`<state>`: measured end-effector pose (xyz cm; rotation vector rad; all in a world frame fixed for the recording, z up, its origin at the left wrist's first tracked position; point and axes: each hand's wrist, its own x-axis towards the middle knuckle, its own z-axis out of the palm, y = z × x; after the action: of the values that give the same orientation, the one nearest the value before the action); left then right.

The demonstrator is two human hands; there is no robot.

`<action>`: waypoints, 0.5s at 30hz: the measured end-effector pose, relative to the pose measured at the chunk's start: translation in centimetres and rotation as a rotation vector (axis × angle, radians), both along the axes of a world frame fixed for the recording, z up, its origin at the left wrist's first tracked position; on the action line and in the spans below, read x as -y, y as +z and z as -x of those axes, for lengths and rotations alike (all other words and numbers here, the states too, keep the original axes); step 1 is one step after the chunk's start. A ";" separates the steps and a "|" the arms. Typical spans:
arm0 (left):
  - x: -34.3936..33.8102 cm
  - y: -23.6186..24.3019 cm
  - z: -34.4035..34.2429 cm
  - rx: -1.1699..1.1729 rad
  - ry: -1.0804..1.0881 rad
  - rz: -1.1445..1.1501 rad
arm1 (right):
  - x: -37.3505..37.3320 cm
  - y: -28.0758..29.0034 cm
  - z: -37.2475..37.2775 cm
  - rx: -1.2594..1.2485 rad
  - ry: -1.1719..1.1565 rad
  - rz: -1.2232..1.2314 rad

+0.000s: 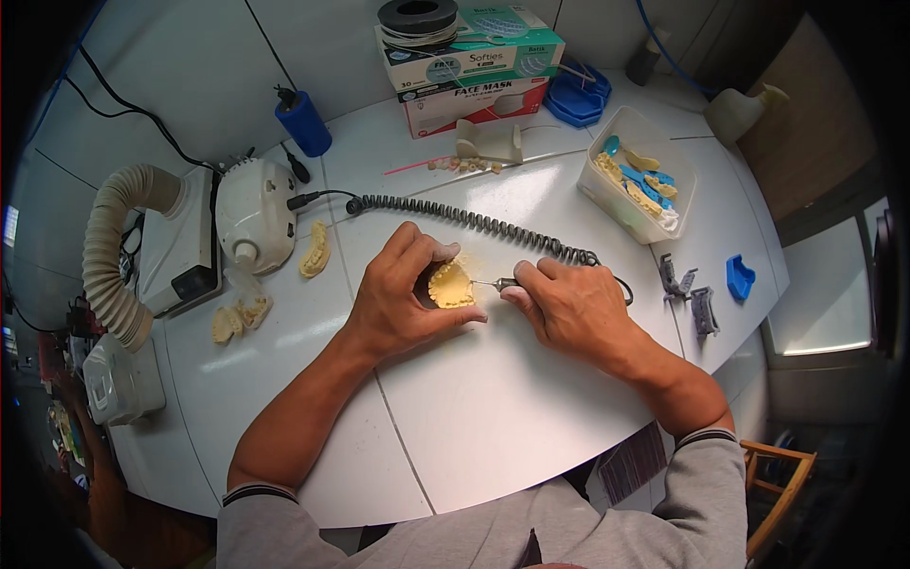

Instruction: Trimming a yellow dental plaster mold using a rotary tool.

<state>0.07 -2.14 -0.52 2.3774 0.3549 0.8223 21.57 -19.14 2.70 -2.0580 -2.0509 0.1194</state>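
In the middle of the white table, my left hand (406, 292) grips a yellow plaster dental cast (451, 284), thumb along its near side and fingers around its far side. My right hand (567, 302) is closed around a rotary handpiece (508, 284). The thin metal bit of the handpiece points left and reaches the right edge of the cast; whether it touches, I cannot tell. A black coiled cord (474, 220) runs from the handpiece across the table to a white control unit (256, 213). Pale dust shows on the fingers of my left hand.
A plastic tub (637, 175) of casts and blue pieces stands at the far right. Grey clamp-like parts (702, 311) and a blue mould (740, 278) lie right. Mask boxes (474, 81) stand at the back. Another cast (315, 250) and a ribbed hose (116, 251) are left.
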 end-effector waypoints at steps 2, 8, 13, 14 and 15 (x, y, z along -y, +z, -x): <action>0.0 -0.1 -0.1 -0.001 -0.001 0.002 | 0.0 0.0 0.0 0.003 0.001 -0.003; 0.1 -0.3 -0.1 0.012 -0.002 0.010 | 0.1 0.1 0.0 -0.001 0.014 -0.009; 0.1 -0.1 -0.1 0.010 0.001 0.000 | 0.1 -0.1 0.1 0.007 0.015 -0.028; 0.1 -0.1 -0.1 0.011 0.002 -0.015 | 0.1 -0.1 0.2 0.007 0.015 -0.028; 0.0 -0.1 -0.1 0.012 0.002 -0.030 | 0.1 0.1 0.2 0.018 0.024 -0.025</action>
<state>0.15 -2.18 -0.66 2.3993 0.3424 0.8474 21.33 -19.24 2.75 -2.0270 -2.0777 0.0790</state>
